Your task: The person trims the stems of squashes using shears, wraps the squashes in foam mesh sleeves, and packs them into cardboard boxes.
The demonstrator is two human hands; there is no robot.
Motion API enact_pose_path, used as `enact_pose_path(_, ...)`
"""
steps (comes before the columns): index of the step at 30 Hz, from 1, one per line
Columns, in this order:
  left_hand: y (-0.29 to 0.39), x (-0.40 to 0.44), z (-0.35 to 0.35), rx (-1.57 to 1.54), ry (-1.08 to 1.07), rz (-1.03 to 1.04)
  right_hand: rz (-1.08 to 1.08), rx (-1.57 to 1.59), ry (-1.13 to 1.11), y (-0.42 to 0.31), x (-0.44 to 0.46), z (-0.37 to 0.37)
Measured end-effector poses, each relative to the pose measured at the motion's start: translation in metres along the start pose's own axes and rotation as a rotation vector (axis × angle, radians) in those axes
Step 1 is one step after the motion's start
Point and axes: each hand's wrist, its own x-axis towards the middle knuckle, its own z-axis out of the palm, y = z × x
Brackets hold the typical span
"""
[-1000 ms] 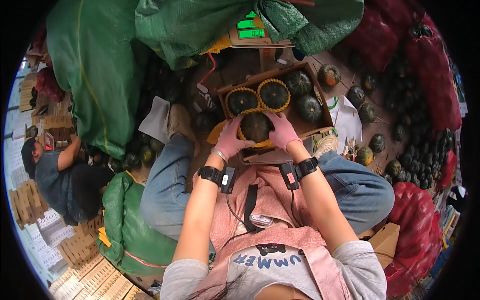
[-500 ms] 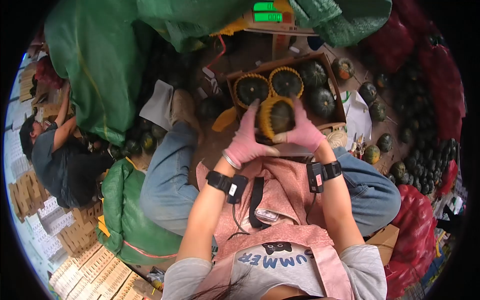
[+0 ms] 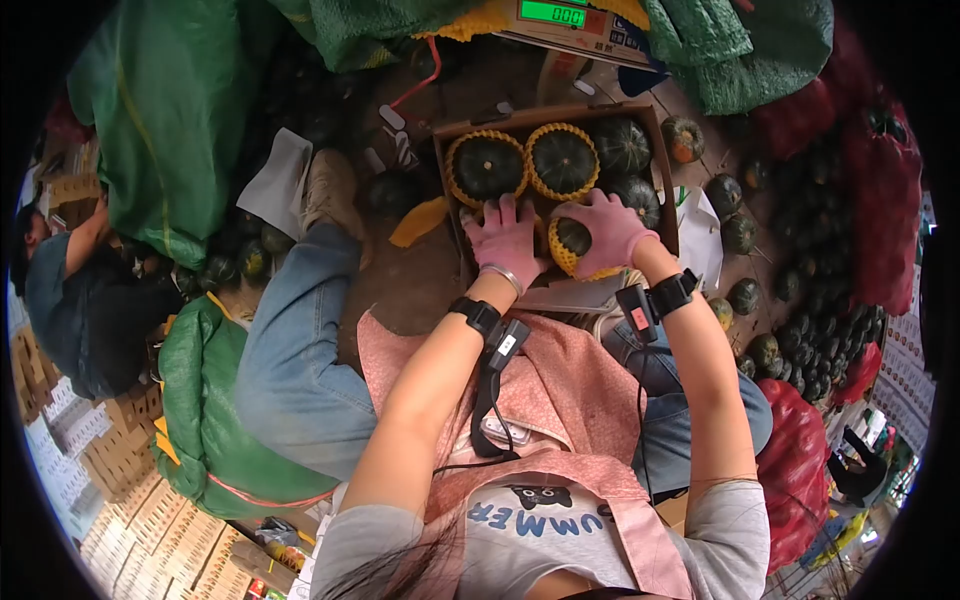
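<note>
My right hand (image 3: 612,232), in a pink glove, is wrapped over a dark green kabocha squash (image 3: 573,237) in a yellow foam net at the near side of the cardboard box (image 3: 662,150). My left hand (image 3: 505,240), gloved too, lies over the box's near left part with its fingers spread; what is under the palm is hidden. Just beyond the fingers sit two netted squashes, a left one (image 3: 487,167) and a middle one (image 3: 563,161). At the box's right side are a bare squash (image 3: 621,145) and another bare squash (image 3: 637,197), partly covered by my right hand.
A scale (image 3: 590,30) with a lit green display stands beyond the box. Loose squashes (image 3: 740,233) cover the floor to the right, beside red mesh sacks (image 3: 793,470). Green sacks (image 3: 215,410) lie left, where another person (image 3: 90,300) works. A yellow foam net (image 3: 418,222) lies on the floor.
The netted squash has come down to the box's near side and turned, with my right hand on it. My left hand has left it and spread over the near left part. The view has shifted.
</note>
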Motion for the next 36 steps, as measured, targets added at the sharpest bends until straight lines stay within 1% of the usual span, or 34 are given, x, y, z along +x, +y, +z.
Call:
enact_pose_path(2, -0.007, 0.000, -0.006, -0.010, -0.066, -0.002, 0.060, 0.012, 0.051, -0.001, 0.001, -0.002)
enact_pose_path(5, -0.022, -0.003, -0.011, -0.028, -0.050, 0.066, 0.096, 0.059, 0.115, -0.004, 0.000, 0.008)
enact_pose_path(7, -0.023, -0.001, -0.007, -0.031, -0.053, 0.055, 0.182, -0.010, 0.187, -0.012, 0.000, 0.016)
enact_pose_path(9, -0.023, -0.003, 0.001, -0.041, -0.037, 0.074, 0.306, -0.098, 0.249, -0.029, 0.009, 0.040)
enact_pose_path(10, -0.023, -0.002, 0.007, -0.008, -0.023, 0.105, 0.336, -0.153, 0.396, -0.032, 0.015, 0.070)
enact_pose_path(11, -0.019, 0.000, 0.005, 0.020, -0.044, 0.099, 0.347, -0.072, 0.410, -0.033, 0.015, 0.076)
enact_pose_path(13, -0.012, 0.002, 0.002, 0.078, -0.096, 0.099, 0.247, -0.190, 0.461, -0.028, 0.010, 0.071)
enact_pose_path(14, -0.015, 0.007, -0.012, 0.063, -0.195, 0.127, 0.172, -0.305, 0.447, -0.024, 0.008, 0.067)
enact_pose_path(15, -0.019, 0.009, -0.040, -0.044, -0.211, 0.155, 0.131, -0.255, 0.391, -0.018, 0.006, 0.053)
enact_pose_path(16, -0.048, 0.019, -0.028, -0.329, -0.080, 0.289, 0.084, -0.204, 0.330, -0.012, 0.000, 0.032)
enact_pose_path(17, -0.065, 0.016, -0.044, -0.778, -0.013, 0.180, 0.030, -0.148, 0.255, -0.006, -0.006, 0.015)
enact_pose_path(18, -0.094, 0.019, -0.035, -1.039, 0.193, 0.169, 0.026, -0.073, 0.307, 0.013, -0.003, -0.001)
enact_pose_path(19, -0.102, 0.016, -0.053, -1.095, 0.403, -0.009, 0.147, -0.093, 0.404, 0.025, 0.000, -0.019)
enact_pose_path(20, -0.126, 0.025, -0.033, -1.051, 0.543, -0.051, 0.221, -0.193, 0.618, 0.049, 0.015, -0.015)
enact_pose_path(21, -0.153, 0.034, -0.006, -0.869, 0.516, -0.058, 0.228, -0.180, 0.663, 0.063, 0.027, -0.023)
enact_pose_path(22, -0.179, 0.042, 0.020, -0.687, 0.494, -0.063, 0.186, -0.265, 0.596, 0.067, 0.034, -0.030)
enact_pose_path(23, -0.183, 0.045, 0.026, -0.468, 0.467, -0.009, 0.139, -0.350, 0.529, 0.069, 0.040, -0.037)
enact_pose_path(26, -0.186, 0.048, 0.051, -0.316, 0.224, -0.072, 0.188, -0.357, 0.412, 0.078, 0.061, -0.033)
enact_pose_path(29, -0.176, 0.056, 0.042, -0.283, -0.001, -0.132, 0.286, -0.372, 0.328, 0.061, 0.061, -0.040)
enact_pose_path(30, -0.185, 0.058, 0.061, -0.193, 0.090, 0.014, 0.281, -0.425, 0.378, 0.062, 0.064, -0.036)
enact_pose_path(32, -0.198, 0.074, 0.089, -0.128, -0.112, 0.032, 0.351, -0.517, 0.406, 0.055, 0.064, -0.031)
enact_pose_path(33, -0.190, 0.078, 0.074, -0.093, -0.213, 0.040, 0.386, -0.560, 0.421, 0.047, 0.062, -0.031)
enact_pose_path(34, -0.177, 0.074, 0.064, -0.162, -0.187, -0.160, 0.481, -0.553, 0.459, 0.037, 0.058, -0.032)
enact_pose_path(35, -0.171, 0.075, 0.056, -0.158, -0.176, -0.179, 0.561, -0.521, 0.567, 0.026, 0.053, -0.031)
enact_pose_path(36, -0.168, 0.074, 0.054, -0.157, -0.169, -0.203, 0.533, -0.425, 0.568, 0.010, 0.046, -0.039)
